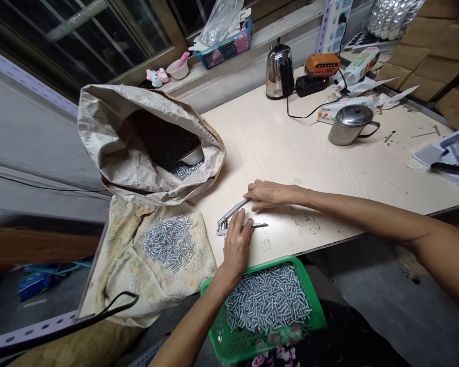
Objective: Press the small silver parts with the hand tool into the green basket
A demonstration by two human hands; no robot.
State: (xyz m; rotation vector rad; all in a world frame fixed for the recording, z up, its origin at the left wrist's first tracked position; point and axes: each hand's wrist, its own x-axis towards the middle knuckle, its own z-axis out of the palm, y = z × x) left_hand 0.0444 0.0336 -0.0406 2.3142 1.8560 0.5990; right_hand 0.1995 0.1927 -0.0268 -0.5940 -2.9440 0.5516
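A silver plier-like hand tool (235, 208) with two spread handles and a small spring at its head lies on the pale table. My left hand (237, 242) is closed over its lower handle close to the head. At the far end of the upper handle, the bent fingers of my right hand (271, 194) pinch the tip. Just below my left hand, a green plastic basket (317, 306) full of small silver screws (270, 298) rests by my lap. More screws (170, 242) lie heaped on a stained cloth (124, 255) to the left.
Behind the cloth stands an open woven sack (110, 153) with screws and a metal scoop (193, 155) inside. A kettle (279, 71), an orange-and-black device (322, 65) with its cord and a lidded steel mug (350, 127) occupy the back right. A blue basket (225, 48) sits on the ledge.
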